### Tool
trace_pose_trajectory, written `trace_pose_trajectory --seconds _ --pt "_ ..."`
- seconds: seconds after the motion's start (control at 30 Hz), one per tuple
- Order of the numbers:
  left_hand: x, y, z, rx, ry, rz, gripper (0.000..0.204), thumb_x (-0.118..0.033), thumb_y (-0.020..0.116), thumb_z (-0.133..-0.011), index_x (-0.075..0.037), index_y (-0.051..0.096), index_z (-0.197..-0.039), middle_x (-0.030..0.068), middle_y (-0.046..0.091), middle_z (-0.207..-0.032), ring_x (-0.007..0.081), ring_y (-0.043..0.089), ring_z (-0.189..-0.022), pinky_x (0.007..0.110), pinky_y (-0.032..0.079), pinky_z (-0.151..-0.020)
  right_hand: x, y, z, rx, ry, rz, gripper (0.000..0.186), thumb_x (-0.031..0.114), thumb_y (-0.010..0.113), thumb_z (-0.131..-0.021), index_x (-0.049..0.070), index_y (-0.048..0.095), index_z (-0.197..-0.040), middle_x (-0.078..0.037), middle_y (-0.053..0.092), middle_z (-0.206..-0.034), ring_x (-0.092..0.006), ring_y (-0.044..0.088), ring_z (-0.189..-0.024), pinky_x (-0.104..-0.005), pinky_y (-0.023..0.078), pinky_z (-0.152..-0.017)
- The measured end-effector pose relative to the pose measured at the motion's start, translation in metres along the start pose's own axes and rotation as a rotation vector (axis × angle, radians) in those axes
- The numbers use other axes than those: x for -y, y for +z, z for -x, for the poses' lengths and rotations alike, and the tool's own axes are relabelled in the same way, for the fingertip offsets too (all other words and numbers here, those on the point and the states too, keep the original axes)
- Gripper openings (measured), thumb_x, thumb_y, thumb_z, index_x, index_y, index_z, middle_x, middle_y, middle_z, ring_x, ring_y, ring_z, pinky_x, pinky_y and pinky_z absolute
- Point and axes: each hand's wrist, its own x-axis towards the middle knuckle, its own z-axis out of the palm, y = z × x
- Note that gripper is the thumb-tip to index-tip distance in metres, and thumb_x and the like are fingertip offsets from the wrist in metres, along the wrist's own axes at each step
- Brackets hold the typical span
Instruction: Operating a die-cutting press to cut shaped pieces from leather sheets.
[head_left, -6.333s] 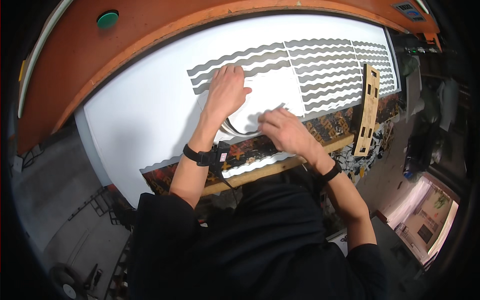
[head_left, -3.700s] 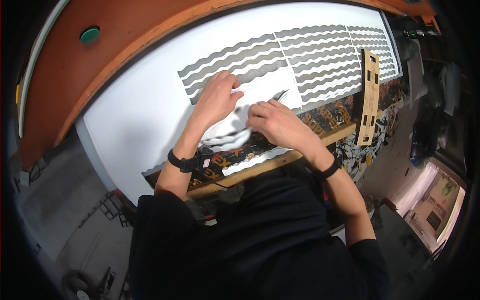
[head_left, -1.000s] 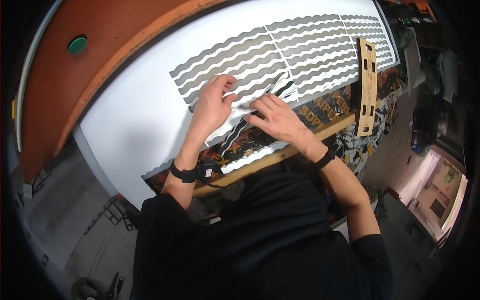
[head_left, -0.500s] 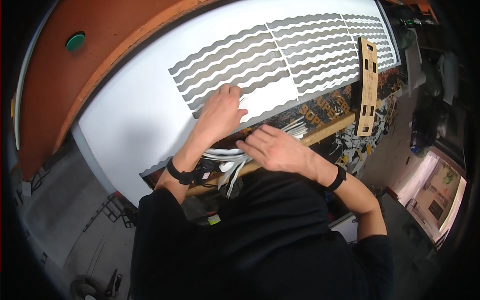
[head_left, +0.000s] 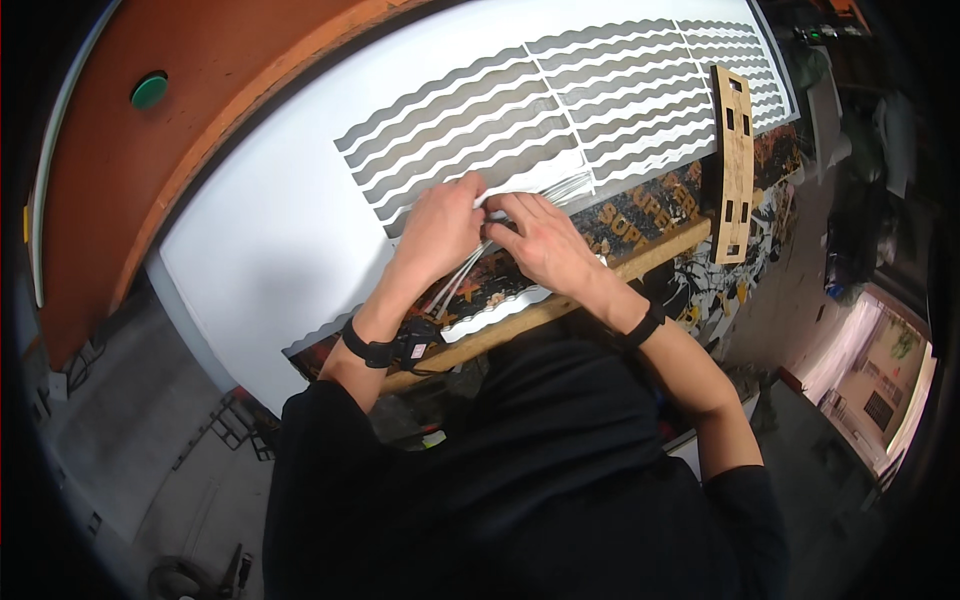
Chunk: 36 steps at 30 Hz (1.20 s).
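Observation:
A large white sheet (head_left: 260, 200) with rows of wavy grey strips (head_left: 480, 110) lies in front of me. My left hand (head_left: 440, 225) is at its near edge, fingers curled and pressed together; what they pinch is hidden. Close beside it, my right hand (head_left: 545, 245) is closed round a bundle of thin whitish strips (head_left: 462, 278). The bundle's far ends fan out over the sheet to the right of the fingers. A wavy white strip (head_left: 495, 318) rests below my hands along a wooden bar (head_left: 470, 350).
A wooden slat with rectangular holes (head_left: 735, 165) lies across the sheet's right part. Dark board with worn orange lettering (head_left: 640, 215) shows along the near edge. Scraps (head_left: 735, 280) litter the space at right. An orange panel with a green knob (head_left: 150, 90) stands at far left.
My right hand has lifted from beside the wooden bar up to my left hand, bringing the bundle of thin strips over the sheet's edge. My left hand has stayed nearly in place.

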Motion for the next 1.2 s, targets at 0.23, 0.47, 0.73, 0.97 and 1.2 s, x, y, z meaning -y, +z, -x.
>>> trace_pose_trajectory --seconds 0.23,0.47,0.73,0.97,1.2 --pt "0.016 0.003 0.002 -0.074 -0.180 0.490 0.039 -0.002 0.071 -0.101 -0.002 0.064 -0.139 0.0171 0.079 -0.094 0.0308 0.079 -0.088 0.042 0.059 -0.080 0.002 0.000 0.003 -0.034 -0.022 0.086 0.027 0.012 0.070 -0.090 0.009 0.077 -0.116 -0.012 0.066 -0.139 -0.0330 0.062 -0.135 -0.0462 0.051 -0.118" --pt "0.009 -0.007 0.000 -0.063 -0.251 0.623 0.051 0.006 0.070 -0.100 -0.003 0.059 -0.148 0.0108 0.071 -0.104 0.0167 0.074 -0.075 0.033 0.058 -0.068 -0.001 -0.002 0.003 -0.021 -0.063 0.126 0.024 0.015 0.070 -0.090 0.009 0.078 -0.112 -0.010 0.068 -0.130 -0.0316 0.064 -0.132 -0.0458 0.048 -0.123" --pt "0.011 -0.011 0.007 -0.253 -0.026 0.302 0.049 0.010 0.076 -0.092 -0.004 0.067 -0.138 0.0138 0.070 -0.119 0.0277 0.072 -0.098 0.039 0.059 -0.087 0.000 -0.014 0.014 -0.083 -0.352 0.196 0.025 0.015 0.075 -0.081 0.005 0.078 -0.104 -0.004 0.067 -0.109 -0.0235 0.068 -0.108 -0.0368 0.055 -0.105" --pt "-0.019 -0.021 0.027 -0.065 0.136 0.054 0.037 -0.002 0.085 -0.089 0.000 0.071 -0.124 0.0180 0.070 -0.120 0.0446 0.068 -0.114 0.051 0.057 -0.098 0.042 -0.066 0.036 0.064 -0.404 -0.023 0.020 0.018 0.077 -0.082 0.009 0.080 -0.099 -0.005 0.070 -0.112 -0.0243 0.069 -0.105 -0.0394 0.056 -0.103" --pt "-0.013 0.012 0.016 -0.022 0.048 -0.132 0.042 -0.007 0.090 -0.086 0.007 0.067 -0.118 0.0258 0.069 -0.119 0.0475 0.070 -0.115 0.054 0.057 -0.095 0.030 -0.050 0.030 0.134 -0.264 -0.044 0.039 0.015 0.065 -0.096 0.009 0.071 -0.134 -0.006 0.066 -0.107 -0.0236 0.068 -0.102 -0.0373 0.052 -0.096"
